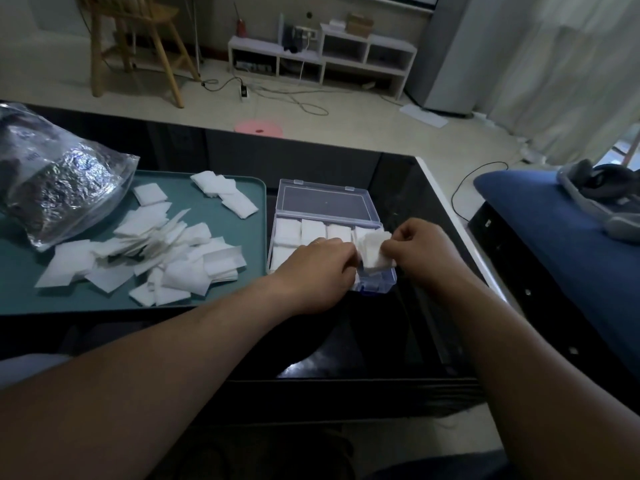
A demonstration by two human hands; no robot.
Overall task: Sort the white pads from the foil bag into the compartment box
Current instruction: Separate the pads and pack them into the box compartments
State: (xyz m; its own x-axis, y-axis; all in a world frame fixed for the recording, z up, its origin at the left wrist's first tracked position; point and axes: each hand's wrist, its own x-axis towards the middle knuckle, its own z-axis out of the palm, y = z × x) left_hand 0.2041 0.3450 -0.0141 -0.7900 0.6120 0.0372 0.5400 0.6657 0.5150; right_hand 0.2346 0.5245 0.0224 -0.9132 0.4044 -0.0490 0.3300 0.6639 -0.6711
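Two hands worked over one clear plastic compartment box that stood on the glossy black surface, its hinged lid lying open on the far side. The left hand and the right hand each had curled fingers and together pinched one thin stack of white square pads, the left at its left edge and the right at its right edge. The stack was held just above the right end of the box.

In the box's far row, four compartments showed, each filled with white pads. In the near row only the leftmost compartment was visible, also holding pads; the hands hid the rest.

Just left of the box, touching or nearly so, lay one teal rectangular tray. On it sat one crinkled silver foil bag at the far left, partly overhanging the rim. A large loose heap of white pads spread across the tray's middle, too overlapped to count. A smaller cluster of pads lay near the tray's far edge, and a single pad lay between that cluster and the bag.
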